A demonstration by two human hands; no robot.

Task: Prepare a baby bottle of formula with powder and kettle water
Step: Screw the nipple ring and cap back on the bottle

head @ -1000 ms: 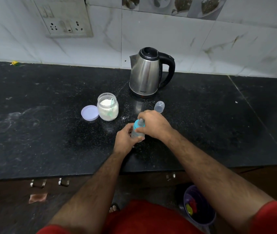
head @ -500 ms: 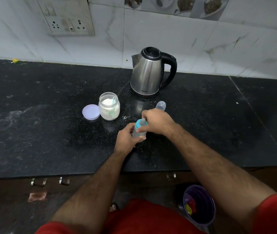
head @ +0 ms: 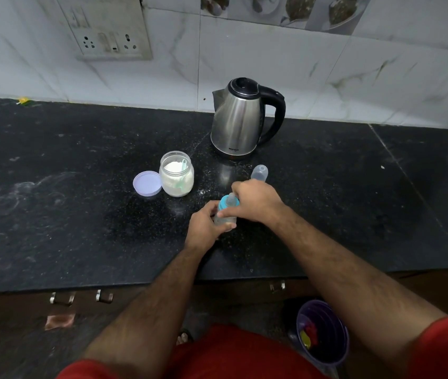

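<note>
On the tabletop point(head: 80, 214), the left hand point(head: 203, 224) grips the baby bottle point(head: 225, 214); right hand point(head: 257, 199) fingers grasp its blue collar point(head: 224, 205).

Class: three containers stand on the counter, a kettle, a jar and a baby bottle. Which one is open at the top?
The jar: its lilac lid lies beside it, powder showing. The kettle is lidded; the baby bottle wears its blue collar.

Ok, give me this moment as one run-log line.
left hand grips baby bottle body | right hand on blue collar, nipple on | bottle cap on counter | powder jar open, lid beside | kettle idle
</note>
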